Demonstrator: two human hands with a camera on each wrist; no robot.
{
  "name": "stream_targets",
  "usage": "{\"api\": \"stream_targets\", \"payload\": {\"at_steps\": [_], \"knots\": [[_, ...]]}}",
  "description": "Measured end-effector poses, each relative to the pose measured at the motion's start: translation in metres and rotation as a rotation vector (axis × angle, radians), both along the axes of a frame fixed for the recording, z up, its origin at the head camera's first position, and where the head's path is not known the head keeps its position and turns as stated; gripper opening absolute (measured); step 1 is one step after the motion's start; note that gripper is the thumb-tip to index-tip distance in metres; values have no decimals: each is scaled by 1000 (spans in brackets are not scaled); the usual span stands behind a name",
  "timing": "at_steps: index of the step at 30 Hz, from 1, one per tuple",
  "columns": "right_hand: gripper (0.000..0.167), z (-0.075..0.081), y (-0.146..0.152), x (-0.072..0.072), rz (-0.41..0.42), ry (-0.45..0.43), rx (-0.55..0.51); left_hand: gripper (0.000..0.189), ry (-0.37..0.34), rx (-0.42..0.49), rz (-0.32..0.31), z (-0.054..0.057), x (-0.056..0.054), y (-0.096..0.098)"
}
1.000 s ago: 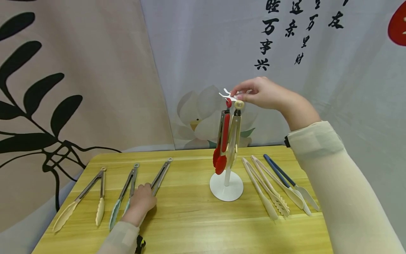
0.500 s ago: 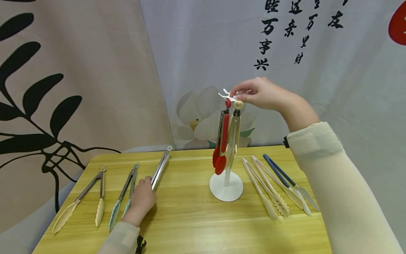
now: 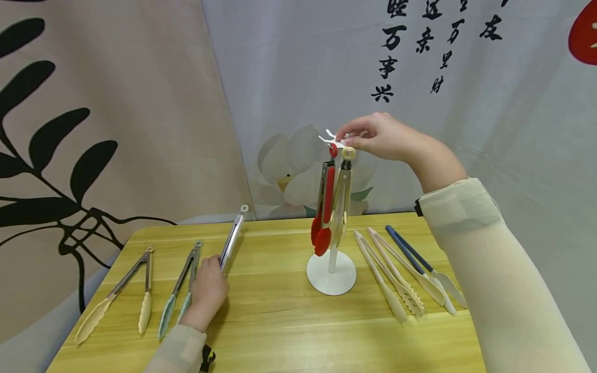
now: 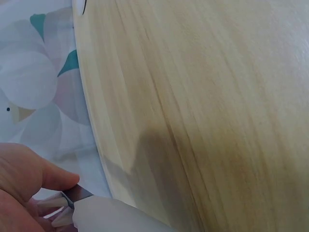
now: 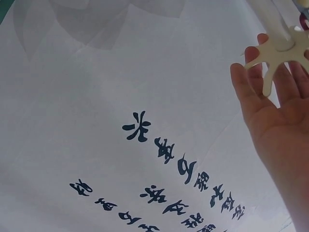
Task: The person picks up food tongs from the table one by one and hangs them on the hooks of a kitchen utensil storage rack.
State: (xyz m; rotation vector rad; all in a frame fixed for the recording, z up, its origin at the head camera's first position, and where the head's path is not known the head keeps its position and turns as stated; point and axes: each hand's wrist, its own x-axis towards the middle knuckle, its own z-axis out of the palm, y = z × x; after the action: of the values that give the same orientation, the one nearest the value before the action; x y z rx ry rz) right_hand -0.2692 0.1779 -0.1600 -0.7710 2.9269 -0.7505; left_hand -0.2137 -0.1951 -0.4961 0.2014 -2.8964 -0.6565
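Note:
In the head view my left hand [image 3: 210, 290] grips a pair of tongs by its metal arms [image 3: 231, 241]. These tongs are folded nearly closed, and their ring end tilts up at the table's back edge. The left wrist view shows their pale head [image 4: 111, 214] below the thumb. My right hand [image 3: 384, 135] holds the top of a white hook stand [image 3: 332, 280], fingers and thumb at its branched hooks [image 5: 277, 60]. From the hooks hang red tongs [image 3: 323, 238] and cream tongs [image 3: 344, 191], side by side above the round base.
Left on the wooden table [image 3: 280, 331] lie spread cream-tipped tongs [image 3: 95, 318] and mint-tipped tongs [image 3: 168, 311]. Right of the stand lie two beige tongs [image 3: 380, 280] and blue-handled tongs [image 3: 406, 251]. A printed cloth [image 3: 298, 67] hangs behind the table's back edge.
The tongs in my left hand have folded from partly spread to nearly closed, and their ring end has risen. My right hand stays at the stand's top.

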Motion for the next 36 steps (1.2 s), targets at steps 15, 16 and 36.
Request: {"api": "stream_targets", "payload": {"at_steps": [15, 16, 36], "knots": [[25, 0, -1, -1, -1, 0, -12, 49, 33, 31, -20, 12, -2, 5], [25, 0, -1, 0, -1, -1, -14, 49, 37, 33, -25, 13, -2, 6], [25, -3, 1, 0, -7, -3, -36, 52, 263, 94, -95, 31, -8, 26]]}}
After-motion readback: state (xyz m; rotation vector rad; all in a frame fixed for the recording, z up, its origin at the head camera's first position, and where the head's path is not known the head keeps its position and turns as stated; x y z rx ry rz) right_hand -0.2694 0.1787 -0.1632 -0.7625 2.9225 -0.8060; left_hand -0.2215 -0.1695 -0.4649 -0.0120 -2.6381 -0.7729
